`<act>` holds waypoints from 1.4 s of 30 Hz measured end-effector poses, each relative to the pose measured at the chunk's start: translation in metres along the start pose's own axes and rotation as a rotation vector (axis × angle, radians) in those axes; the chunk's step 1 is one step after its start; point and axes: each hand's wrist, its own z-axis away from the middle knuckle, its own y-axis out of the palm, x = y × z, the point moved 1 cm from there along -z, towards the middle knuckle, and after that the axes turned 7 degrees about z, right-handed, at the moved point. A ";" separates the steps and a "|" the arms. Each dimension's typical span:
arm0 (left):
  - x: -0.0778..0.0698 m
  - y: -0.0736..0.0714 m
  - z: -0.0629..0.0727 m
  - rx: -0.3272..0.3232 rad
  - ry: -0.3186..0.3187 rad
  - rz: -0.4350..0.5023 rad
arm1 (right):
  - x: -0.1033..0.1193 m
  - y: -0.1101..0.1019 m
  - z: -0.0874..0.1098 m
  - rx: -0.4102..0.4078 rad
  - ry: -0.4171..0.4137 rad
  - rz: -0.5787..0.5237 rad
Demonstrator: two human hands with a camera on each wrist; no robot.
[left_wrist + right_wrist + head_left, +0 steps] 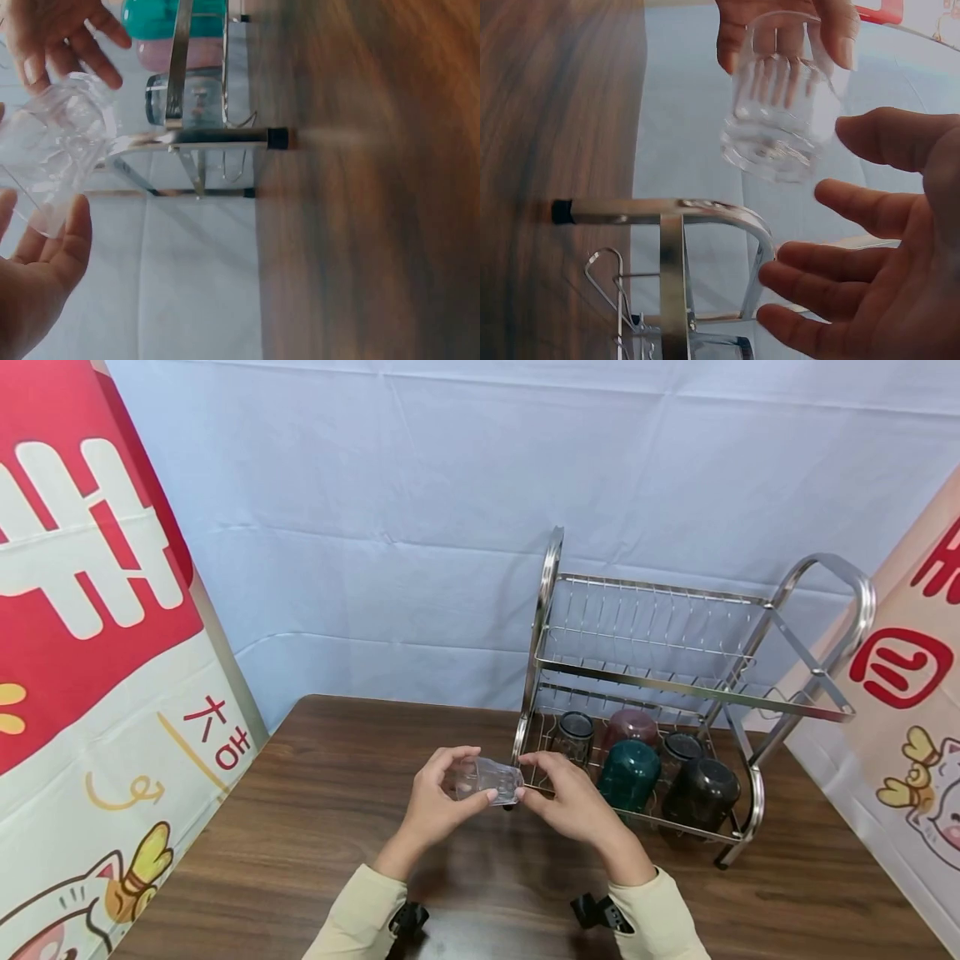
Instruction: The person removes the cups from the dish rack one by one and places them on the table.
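Observation:
A clear, faceted drinking glass (491, 779) lies sideways in the air over the table, between the two hands. My left hand (433, 802) grips it near its open end, thumb on the near side and fingers on the far side. Around the base end, my right hand (573, 802) has thumb and fingers spread. In the right wrist view the thumb tip of the right hand (900, 225) is right by the side of the glass (780, 105), while the other fingers stand apart from it.
A two-tier metal dish rack (622, 675) stands right of the hands. Upside-down cups fill part of its lower tier: a teal cup (630, 774), a pink cup (632, 724), a dark cup (702, 793) and grey glasses. The brown wooden table (300, 827) meets a pale cloth backdrop.

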 end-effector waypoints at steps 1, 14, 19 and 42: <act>0.004 -0.001 -0.001 -0.006 0.000 -0.032 | 0.000 -0.001 -0.001 0.011 0.003 0.027; 0.028 -0.009 -0.014 0.022 0.024 -0.259 | -0.010 -0.006 -0.005 0.071 0.117 0.224; 0.029 -0.009 -0.017 0.041 0.023 -0.297 | -0.013 -0.007 -0.007 0.078 0.167 0.251; 0.041 -0.008 -0.035 0.063 -0.117 -0.438 | -0.030 -0.012 -0.023 0.055 0.243 0.335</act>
